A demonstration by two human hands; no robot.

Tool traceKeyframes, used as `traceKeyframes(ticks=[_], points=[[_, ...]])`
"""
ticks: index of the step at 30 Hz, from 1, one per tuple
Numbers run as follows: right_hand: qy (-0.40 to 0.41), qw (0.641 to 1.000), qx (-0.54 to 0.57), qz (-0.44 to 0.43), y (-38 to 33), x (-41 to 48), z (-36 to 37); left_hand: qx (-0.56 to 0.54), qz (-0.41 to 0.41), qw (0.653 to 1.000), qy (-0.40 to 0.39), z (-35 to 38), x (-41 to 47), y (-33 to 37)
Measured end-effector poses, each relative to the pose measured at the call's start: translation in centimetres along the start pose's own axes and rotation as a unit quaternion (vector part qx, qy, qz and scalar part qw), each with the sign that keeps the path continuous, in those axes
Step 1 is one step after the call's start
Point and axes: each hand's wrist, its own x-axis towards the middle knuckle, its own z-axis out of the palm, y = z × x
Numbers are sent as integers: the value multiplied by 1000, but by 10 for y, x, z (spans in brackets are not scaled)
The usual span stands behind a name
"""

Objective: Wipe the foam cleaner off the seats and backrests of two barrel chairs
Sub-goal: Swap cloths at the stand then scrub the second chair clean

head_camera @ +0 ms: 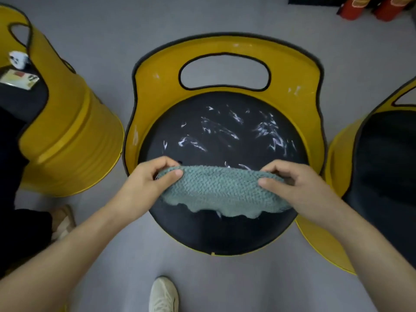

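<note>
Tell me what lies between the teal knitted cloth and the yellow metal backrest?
Head view: the black round seat, smeared with white foam streaks, spans from the teal knitted cloth to the yellow metal backrest.

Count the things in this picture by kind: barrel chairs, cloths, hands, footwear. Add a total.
Yellow barrel chairs with black seats: 3
Green textured cloth: 1
Hands, left hand and right hand, both gripping the cloth: 2
Footwear, white shoe and tan sandal: 2
Total: 8

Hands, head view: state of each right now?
Left hand: closed, gripping the left end of the green cloth.
Right hand: closed, gripping the right end of the same cloth.
</note>
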Motion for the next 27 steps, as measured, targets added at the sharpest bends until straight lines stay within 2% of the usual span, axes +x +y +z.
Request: traceKeyframes(ticks=[4,10,12,15,19,22,25,27], points=[[-32,998,26,-39,20,-22,21,14,20,998,-51,6,-18,-34],[-88,995,-11,37,128,-38,69,32,2,998,-61,50,-49,-124],[-51,996,-52,43,153,-32,80,41,10,999,-33,62,-42,-143],[16,989,-146,-1,164,-16,91,124,50,990,42,69,-28,-160],[60,934,-326,-135,164,2,102,289,102,948,88,72,-22,-172],[109,884,-404,-209,174,-2,108,410,186,882,138,78,-28,-175],[132,855,-427,-263,174,-17,110,437,274,844,149,91,-37,-174],[90,860,-425,-269,171,-26,114,414,328,843,103,107,-45,-174]])
